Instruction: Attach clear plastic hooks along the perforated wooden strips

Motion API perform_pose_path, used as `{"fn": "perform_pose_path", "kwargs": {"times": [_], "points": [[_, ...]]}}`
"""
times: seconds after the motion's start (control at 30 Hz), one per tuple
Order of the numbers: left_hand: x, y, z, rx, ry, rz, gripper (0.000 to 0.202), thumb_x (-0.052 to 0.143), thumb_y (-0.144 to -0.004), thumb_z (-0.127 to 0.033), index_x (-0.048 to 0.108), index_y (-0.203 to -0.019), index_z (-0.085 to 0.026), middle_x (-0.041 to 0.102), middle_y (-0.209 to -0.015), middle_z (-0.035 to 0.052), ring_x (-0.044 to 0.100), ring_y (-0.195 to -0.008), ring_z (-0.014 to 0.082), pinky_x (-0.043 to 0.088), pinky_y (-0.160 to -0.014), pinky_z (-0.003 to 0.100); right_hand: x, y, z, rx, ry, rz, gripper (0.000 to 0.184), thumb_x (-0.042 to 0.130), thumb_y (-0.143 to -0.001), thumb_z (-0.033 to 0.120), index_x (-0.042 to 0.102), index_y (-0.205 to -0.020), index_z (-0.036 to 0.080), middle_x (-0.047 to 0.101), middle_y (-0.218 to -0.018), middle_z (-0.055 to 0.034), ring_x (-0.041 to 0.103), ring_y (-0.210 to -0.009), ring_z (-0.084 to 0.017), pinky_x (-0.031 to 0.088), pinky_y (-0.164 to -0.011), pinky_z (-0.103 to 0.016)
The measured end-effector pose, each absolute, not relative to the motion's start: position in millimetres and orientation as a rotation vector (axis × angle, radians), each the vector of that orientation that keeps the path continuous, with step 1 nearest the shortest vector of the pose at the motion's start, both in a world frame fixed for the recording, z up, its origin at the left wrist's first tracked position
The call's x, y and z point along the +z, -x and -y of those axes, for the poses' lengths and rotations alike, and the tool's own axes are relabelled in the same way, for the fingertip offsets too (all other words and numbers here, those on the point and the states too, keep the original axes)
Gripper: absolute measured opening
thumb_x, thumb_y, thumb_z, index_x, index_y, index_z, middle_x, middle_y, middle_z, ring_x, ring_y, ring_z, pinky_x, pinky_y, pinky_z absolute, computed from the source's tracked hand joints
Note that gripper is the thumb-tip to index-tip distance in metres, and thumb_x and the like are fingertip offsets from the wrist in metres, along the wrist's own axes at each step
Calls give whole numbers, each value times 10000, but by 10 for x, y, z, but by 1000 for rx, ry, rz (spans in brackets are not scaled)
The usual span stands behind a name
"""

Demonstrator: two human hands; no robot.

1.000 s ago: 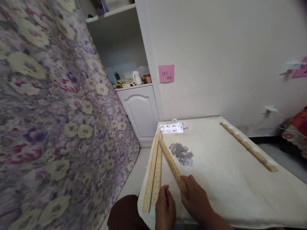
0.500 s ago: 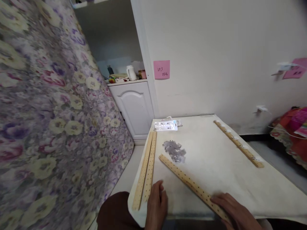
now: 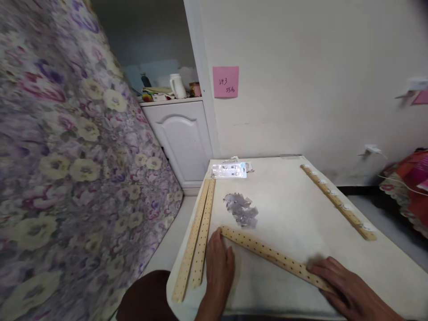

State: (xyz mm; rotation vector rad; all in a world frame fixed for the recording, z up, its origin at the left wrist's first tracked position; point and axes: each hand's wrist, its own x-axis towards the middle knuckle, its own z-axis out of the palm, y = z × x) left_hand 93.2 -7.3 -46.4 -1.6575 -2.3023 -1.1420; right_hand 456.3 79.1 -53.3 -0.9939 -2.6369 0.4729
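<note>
A pale wooden strip with rows of small holes (image 3: 264,250) lies slantwise across the near part of the white table. My right hand (image 3: 344,285) is closed around its right end, thumb underneath and fingers over the far edge. At the other end, the fingertips of my left hand (image 3: 219,263) touch the strip's tip. The left fingers are stretched out, with the thumb apart from the strip. Beyond the strip sits a pile of small clear plastic packets (image 3: 240,209), their contents too small to make out.
Two more perforated strips (image 3: 203,236) lie side by side along the left edge. Another wooden strip (image 3: 337,203) bearing several white pieces lies along the right side. A clear blister pack (image 3: 229,170) rests at the back of the white table (image 3: 284,196). A floral curtain (image 3: 83,178) hangs at left.
My left hand has moved forward to the strip's left end. The strip has turned to lie more crosswise, its right end shifting away from me with my right hand. The view has shifted slightly.
</note>
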Motion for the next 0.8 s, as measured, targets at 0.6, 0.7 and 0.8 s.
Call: {"fn": "perform_pose_path", "kwargs": {"times": [0.6,0.7,0.8], "points": [[-428,-883,50,-1129,1620,2438,487,416,-887,-227,336,-1361,-148,455,-1357,149,414,-1270,256,376,-1049,501,117,-3303,-1374,1104,879,2434,170,449,-896,299,599,-928,225,608,-779,-18,581,-712,-166,466,-638,-284],[-410,-882,56,-1121,1619,2455,483,410,-887,-219,343,-1361,-155,465,-1356,147,433,-1260,257,391,-1038,498,-38,-2887,-1544,1054,797,2376,188,479,-859,237,601,-1001,219,590,-808,-21,566,-723,-164,450,-664,-292],[-417,-875,62,-1134,1632,2455,478,400,-888,-202,345,-1361,-169,458,-1366,140,433,-1264,249,393,-1041,493,-205,-2643,-1653,1003,749,2367,259,504,-819,190,597,-1059,223,552,-825,-19,549,-724,-162,442,-671,-294]]}}
